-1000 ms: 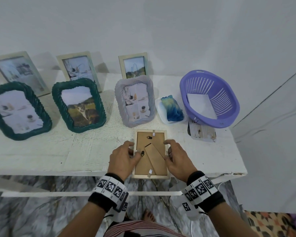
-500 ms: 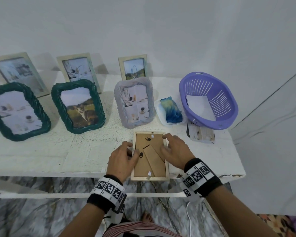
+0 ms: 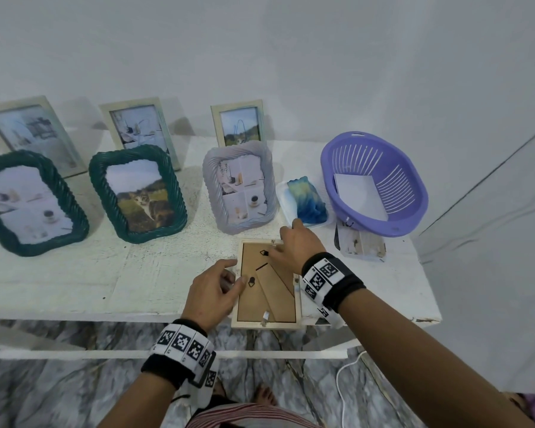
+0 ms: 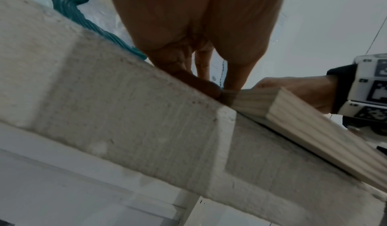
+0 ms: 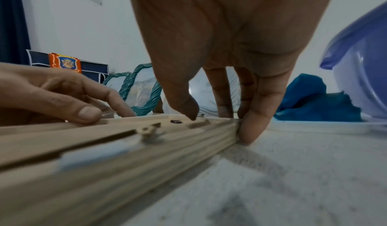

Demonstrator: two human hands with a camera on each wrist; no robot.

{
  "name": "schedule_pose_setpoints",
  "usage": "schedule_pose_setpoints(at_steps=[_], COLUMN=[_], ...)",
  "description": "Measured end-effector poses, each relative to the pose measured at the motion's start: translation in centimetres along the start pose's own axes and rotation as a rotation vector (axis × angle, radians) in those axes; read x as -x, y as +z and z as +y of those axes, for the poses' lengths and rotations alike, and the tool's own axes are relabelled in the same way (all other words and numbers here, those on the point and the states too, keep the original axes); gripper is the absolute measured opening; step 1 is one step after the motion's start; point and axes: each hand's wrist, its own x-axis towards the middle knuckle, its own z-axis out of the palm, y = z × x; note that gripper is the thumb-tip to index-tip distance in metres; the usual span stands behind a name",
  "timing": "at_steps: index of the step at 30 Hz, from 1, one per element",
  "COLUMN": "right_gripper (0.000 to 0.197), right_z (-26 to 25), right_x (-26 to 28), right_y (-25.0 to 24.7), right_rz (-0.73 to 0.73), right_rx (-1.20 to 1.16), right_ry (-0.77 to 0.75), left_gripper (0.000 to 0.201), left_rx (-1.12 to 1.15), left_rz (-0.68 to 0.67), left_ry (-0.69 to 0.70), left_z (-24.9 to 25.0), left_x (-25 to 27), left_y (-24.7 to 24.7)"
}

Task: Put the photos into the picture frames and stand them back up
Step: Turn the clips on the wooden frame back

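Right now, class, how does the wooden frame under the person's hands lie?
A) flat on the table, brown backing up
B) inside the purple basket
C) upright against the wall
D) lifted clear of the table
A: the wooden frame lies flat on the white table, its brown backing and stand facing up, with the left hand and right hand at its edges.

The left hand (image 3: 212, 291) and right hand (image 3: 297, 245) are bare. Each wrist wears a black elastic wristband, the left (image 3: 164, 370) and the right (image 3: 351, 291), ringed with white blocks (image 3: 183, 341) printed with black square code markers. A white housing (image 3: 203, 389) hangs under the left band. A white cable (image 3: 340, 387) loops below the right forearm. Lower down are a red, white and dark striped garment (image 3: 244, 417) and bare toes (image 3: 264, 393).
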Motion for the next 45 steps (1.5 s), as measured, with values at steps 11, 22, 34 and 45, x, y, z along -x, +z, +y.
schedule_pose_setpoints(at_steps=[11, 22, 34, 45], right_gripper=[0.024, 0.026, 0.021, 0.017], right_z=[1.8, 0.0, -2.2, -1.7], right_x=[-1.9, 6.1, 13.4, 13.4], right_y=[0.1, 0.4, 5.3, 5.5], right_rz=[-0.09, 0.201, 0.217, 0.185], right_rx=[0.092, -0.072, -0.05, -0.058], right_ry=[-0.165, -0.213, -0.286, -0.449], left_gripper=[0.031, 0.032, 0.03, 0.031], left_rx=[0.027, 0.143, 0.154, 0.149], left_rz=[-0.048, -0.025, -0.023, -0.027], left_ry=[-0.008, -0.059, -0.065, -0.074], left_z=[-0.2, -0.5, -0.5, -0.7], left_x=[-0.4, -0.3, -0.3, -0.4], left_y=[-0.5, -0.4, -0.3, -0.3])
